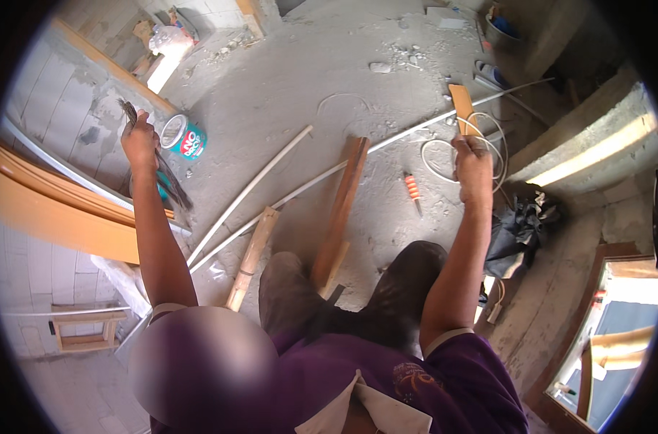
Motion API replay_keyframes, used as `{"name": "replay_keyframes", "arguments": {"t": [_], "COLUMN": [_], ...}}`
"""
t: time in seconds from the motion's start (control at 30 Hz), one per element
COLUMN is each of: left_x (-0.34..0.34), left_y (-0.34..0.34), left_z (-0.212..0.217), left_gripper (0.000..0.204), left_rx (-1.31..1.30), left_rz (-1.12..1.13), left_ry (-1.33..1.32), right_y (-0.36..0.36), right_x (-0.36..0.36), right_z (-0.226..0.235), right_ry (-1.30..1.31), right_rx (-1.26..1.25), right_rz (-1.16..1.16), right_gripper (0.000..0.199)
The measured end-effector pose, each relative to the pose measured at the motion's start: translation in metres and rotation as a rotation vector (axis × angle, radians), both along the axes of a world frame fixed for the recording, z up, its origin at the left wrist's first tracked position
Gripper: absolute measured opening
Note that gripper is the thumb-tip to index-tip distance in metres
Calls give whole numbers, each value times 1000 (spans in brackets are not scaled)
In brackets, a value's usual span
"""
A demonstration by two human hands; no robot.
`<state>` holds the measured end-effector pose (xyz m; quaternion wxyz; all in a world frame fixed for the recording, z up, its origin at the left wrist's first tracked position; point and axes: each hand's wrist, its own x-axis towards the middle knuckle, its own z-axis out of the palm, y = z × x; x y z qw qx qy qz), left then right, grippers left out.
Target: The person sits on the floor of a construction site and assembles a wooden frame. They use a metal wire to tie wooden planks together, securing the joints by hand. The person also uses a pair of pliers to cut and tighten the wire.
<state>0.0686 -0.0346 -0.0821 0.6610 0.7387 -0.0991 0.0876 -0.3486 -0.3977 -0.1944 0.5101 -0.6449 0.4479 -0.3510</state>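
While both arms are raised, left hand [139, 141] is closed on a dark wire bundle [159, 163] by the block wall; right hand [473, 166] is fisted around white cable coils [463, 148] above the floor [285, 87]. Judgement: keep the coils slack and untwisted, clear of the screwdriver [413, 192].

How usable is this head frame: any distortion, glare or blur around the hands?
Head view: strong fisheye bending, black vignette at the rim; the long white pipe curves. Sunlight blows out the window opening lower right and a concrete ledge. Left hand with its dark bundle and right hand are sharp enough; a blurred patch covers the lower left.
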Motion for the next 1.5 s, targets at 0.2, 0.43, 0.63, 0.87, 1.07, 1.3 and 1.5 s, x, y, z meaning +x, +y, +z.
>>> {"name": "replay_keyframes", "arguments": {"t": [0.2, 0.43, 0.63, 0.87, 1.07, 1.3, 1.5], "left_x": [50, 86, -148, -194, -151, -126, -89], "left_y": [-100, -153, -182, -149, -106, -56, 6], "left_z": [-53, -168, -81, -48, -8, 64, 88], "left_gripper": [47, 58, 52, 19, 13, 8, 9], "left_rx": [477, 1056, 480, 639, 763, 786, 1025], "left_rz": [313, -469, -586, -1195, -1079, -969, -622], "left_ry": [-452, -64, -687, -314, -349, -360, -581], "right_y": [43, 56, 57, 86, 66, 61, 18], "right_x": [4, 12, 8, 17, -10, -30, -88], "right_z": [-16, -15, -21, 17, 28, 59, 98], "right_ry": [-93, -27, 242, 147, 118, 113, 134], "right_rx": [210, 152, -313, -264, -53, -162, -143], "right_rz": [100, 127, 281, 501, 455, 637, 646], "right_gripper": [21, 24, 23, 19, 22, 32, 20]}}
